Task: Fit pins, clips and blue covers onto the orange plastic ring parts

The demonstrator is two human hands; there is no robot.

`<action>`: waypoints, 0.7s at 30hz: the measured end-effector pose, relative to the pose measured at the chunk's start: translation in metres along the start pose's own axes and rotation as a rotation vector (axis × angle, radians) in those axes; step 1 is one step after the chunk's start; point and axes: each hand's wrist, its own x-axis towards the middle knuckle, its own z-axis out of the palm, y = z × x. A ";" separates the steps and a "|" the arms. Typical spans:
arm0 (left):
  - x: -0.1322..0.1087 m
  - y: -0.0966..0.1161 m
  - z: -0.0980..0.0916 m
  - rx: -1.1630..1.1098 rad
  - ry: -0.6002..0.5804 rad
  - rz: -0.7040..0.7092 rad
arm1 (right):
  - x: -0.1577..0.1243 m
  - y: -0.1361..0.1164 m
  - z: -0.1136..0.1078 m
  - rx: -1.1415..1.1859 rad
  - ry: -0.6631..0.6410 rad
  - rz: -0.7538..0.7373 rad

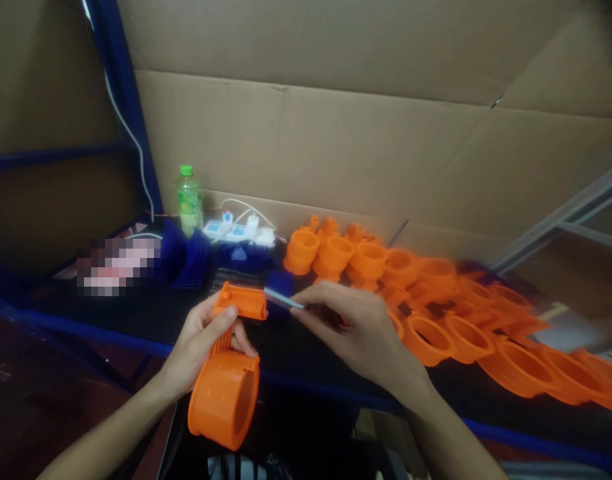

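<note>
My left hand (199, 337) is closed round the narrow neck of an orange plastic part (221, 400), which has a wide open ring at its lower end and a box-like channel at its top. Between the thumb and fingers of my right hand (356, 327) is a thin grey toothed rack (283, 298). The rack's far end is at the open right end of the channel; whether it has entered cannot be made out. The orange part is held in the air in front of the table edge.
Rows of similar orange parts (369, 260) cover the right of the black table (136, 317). Behind stand a green-capped bottle (189, 203) and a white power strip (239, 232) with cables. Dark blue pieces (186, 257) lie at left. A cardboard wall (336, 147) closes the back.
</note>
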 end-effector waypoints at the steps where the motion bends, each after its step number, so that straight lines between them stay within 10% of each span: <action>1: 0.000 0.000 -0.001 0.010 -0.001 -0.001 | 0.002 0.001 -0.002 0.005 -0.017 0.000; 21: -0.009 0.009 0.002 0.100 0.033 -0.023 | 0.002 -0.011 -0.011 -0.078 -0.087 0.002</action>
